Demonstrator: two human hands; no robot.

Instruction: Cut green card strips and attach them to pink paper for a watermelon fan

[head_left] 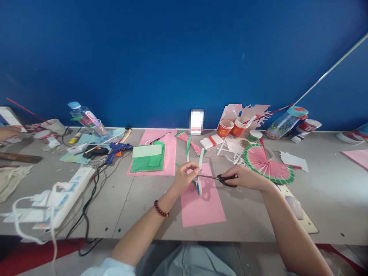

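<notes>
My left hand (187, 175) pinches a narrow white strip (201, 158) that looks like double-sided tape. A small tape roll (199, 186) hangs below those fingers. My right hand (243, 177) is closed round the black handles of a pair of scissors (227, 180), whose blades point left and meet the strip near my left fingertips. Whether the blades are fully closed is too small to tell. Beneath both hands lies a sheet of pink paper (202, 212). To the right of my right hand rests a pleated watermelon-patterned paper fan (270, 166).
Green paper packs (148, 163) lie on pink sheets at centre left. A blue glue gun (118, 149), a power strip (73, 195) and a bottle (90, 120) are at left. Red paper cups (239, 127), white scraps and a phone (197, 122) stand along the blue wall. Another person's hand (10, 133) shows far left.
</notes>
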